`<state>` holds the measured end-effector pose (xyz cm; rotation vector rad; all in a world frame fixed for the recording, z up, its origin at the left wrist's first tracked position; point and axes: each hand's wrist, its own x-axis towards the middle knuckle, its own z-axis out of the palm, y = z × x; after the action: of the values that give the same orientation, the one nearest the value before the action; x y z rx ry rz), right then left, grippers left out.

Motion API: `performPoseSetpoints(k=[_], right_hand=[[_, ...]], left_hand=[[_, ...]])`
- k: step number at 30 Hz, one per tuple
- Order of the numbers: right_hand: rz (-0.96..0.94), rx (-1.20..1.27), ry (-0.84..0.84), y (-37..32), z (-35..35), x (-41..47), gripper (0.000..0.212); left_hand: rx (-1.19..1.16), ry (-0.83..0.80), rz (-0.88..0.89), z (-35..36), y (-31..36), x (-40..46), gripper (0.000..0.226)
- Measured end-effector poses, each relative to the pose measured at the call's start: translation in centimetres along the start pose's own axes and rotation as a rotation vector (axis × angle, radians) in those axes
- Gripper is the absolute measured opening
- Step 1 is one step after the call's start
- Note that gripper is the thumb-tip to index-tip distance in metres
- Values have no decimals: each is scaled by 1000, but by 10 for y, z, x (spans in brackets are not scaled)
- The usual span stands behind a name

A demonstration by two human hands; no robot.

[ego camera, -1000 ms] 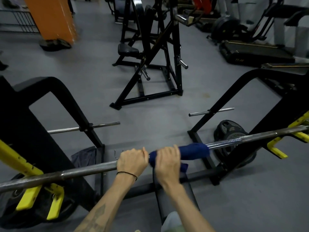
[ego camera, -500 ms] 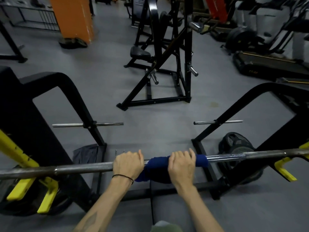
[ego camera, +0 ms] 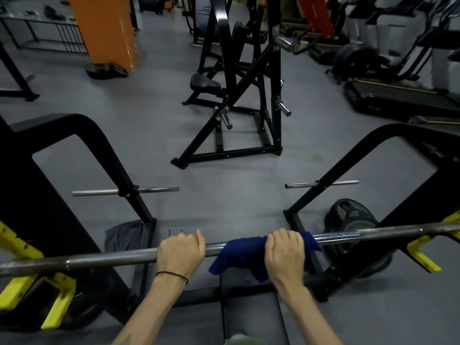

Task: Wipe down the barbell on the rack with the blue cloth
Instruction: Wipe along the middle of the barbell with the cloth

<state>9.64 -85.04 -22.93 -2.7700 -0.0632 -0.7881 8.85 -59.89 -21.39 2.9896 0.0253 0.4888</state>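
A steel barbell [ego camera: 112, 258] lies across the rack on yellow hooks [ego camera: 420, 255], running from the left edge to the right edge. My left hand [ego camera: 180, 255] grips the bare bar left of centre, fingers curled over it. The blue cloth [ego camera: 242, 252] is wrapped over the bar just right of centre, its ends hanging below. My right hand [ego camera: 285, 255] grips the cloth around the bar, covering its right part.
Black rack uprights [ego camera: 109, 158] stand on both sides with chrome plate pegs [ego camera: 156, 190]. A weight plate [ego camera: 351, 217] leans at the right post; a bench pad [ego camera: 251, 312] is below me. A black machine [ego camera: 239, 95] and treadmill [ego camera: 398, 95] stand farther off.
My right hand has slid the blue cloth to the right along the bar, widening the gap from my left hand. The left hand keeps its grip on the bar.
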Motion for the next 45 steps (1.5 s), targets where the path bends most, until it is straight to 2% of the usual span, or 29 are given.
performPoseSetpoints(k=[2,5,7,9,14,17,21,23,26,30,32,34,36,38,40,41,42,45], right_hand=[[-2,73,0,-46,10,-9,31],[-143,189,-57,-107,21,-26,28],[-232,154,-52,-99,19,-22,29],[-286,119,-36,-63,13,-14,37],[-85,25,16,23,-1,2,38],[116,48,72,-13,6,-1,31],[-78,228,-56,-110,19,-27,26],[-162,242,-92,-106,16,-24,30],[-265,141,-94,-49,4,-13,41],[-140,-16,-30,42,-14,7,44],[-52,-26,-11,57,-18,11,38],[68,1,30,29,-9,10,34],[7,81,53,-29,7,-1,31],[-119,147,10,-83,18,-17,27],[-199,175,-24,-95,18,-18,26],[-245,166,-24,-84,16,-15,30],[-276,156,-38,-68,12,-13,36],[-248,61,-25,-2,1,-3,52]], left_hand=[[30,-35,25,3,7,1,59],[3,-56,15,9,16,4,61],[-3,-43,37,8,14,2,60],[-24,-19,109,5,6,0,57],[-47,-17,107,2,9,-1,56],[-32,-73,47,4,16,1,59],[-14,-99,24,6,18,3,60],[26,-88,71,7,15,1,59],[35,-114,130,4,10,3,59],[51,-256,81,-12,20,13,54],[58,-429,88,-13,18,25,41],[-9,-721,123,-17,15,42,30],[-78,-927,116,-23,15,50,26],[-12,-832,137,-22,17,46,22],[34,-515,81,-20,17,30,32],[-3,-397,42,-18,16,23,44],[-41,-345,35,-15,14,17,54],[-47,-180,119,-2,5,8,61]])
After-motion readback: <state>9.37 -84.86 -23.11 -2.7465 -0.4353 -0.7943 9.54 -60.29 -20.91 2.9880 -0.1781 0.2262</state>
